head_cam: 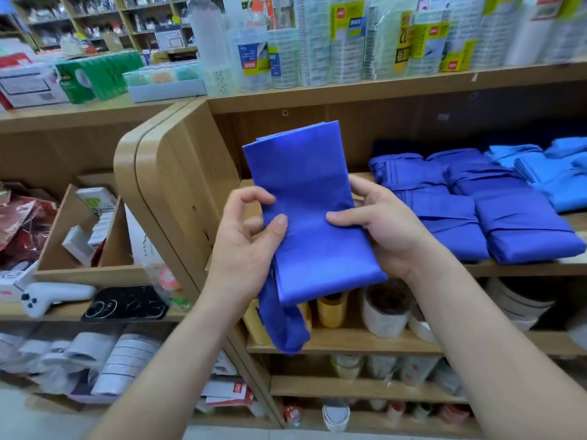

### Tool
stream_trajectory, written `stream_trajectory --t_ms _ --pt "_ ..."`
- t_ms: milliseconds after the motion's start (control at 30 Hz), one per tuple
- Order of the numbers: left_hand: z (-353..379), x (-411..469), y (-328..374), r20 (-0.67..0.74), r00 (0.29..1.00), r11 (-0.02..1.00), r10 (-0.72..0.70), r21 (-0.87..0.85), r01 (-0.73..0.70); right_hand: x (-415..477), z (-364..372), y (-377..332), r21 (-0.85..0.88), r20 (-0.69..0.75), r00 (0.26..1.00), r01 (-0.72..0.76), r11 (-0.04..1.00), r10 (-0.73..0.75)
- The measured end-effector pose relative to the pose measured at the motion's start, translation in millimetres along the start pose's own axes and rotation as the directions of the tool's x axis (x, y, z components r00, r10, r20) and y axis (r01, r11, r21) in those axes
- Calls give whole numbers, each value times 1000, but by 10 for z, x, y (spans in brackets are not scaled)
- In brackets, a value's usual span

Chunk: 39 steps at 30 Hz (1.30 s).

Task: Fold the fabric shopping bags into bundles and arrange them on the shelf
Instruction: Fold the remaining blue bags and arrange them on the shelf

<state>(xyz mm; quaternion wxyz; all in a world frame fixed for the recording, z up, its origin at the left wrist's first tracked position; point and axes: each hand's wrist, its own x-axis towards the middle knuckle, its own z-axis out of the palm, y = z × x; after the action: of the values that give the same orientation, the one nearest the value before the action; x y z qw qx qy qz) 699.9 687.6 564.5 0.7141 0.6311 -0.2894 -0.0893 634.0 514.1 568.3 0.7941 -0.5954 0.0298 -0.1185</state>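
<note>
A blue fabric bag (305,198), folded into a long flat strip, stands upright in front of the wooden shelf (524,268). My left hand (247,246) pinches its left edge with thumb on the front. My right hand (378,223) grips the right edge, thumb across the front. The bag's handles (286,325) hang loose below my left hand. Several blue bag bundles (521,230), each tied with a strap, lie in rows on the shelf to the right. Lighter blue bundles (552,176) lie behind them at the far right.
Wrapped stacks of cups (317,39) fill the top shelf. Paper cups and rolls (384,309) stand on the shelf below the bundles. A rounded wooden shelf end (158,173) is to the left, with a phone (127,304), a white handheld device (54,296) and boxes beyond it.
</note>
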Motion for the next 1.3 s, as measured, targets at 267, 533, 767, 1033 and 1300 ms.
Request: stream_trajectory --t_ms 267,533,767,1033,1300 --pt "-144 35 -13 116 992 984 -49 -165 68 -39 138 65 242 -117 991 -27 970 57" --pt "-424 -36 418 588 803 844 -94 475 -249 -31 97 191 25 -281 956 -79 997 83" --pt "-78 -165 298 425 885 224 191 859 -460 -126 166 44 -327 -191 975 -170 929 111" --pt "-48 -127 64 381 903 700 200 589 -404 -363 305 -82 -837 150 961 248 488 -232" --pt "82 -153 -10 317 936 876 151 396 -275 -336 269 99 -920 64 888 229 319 -455"
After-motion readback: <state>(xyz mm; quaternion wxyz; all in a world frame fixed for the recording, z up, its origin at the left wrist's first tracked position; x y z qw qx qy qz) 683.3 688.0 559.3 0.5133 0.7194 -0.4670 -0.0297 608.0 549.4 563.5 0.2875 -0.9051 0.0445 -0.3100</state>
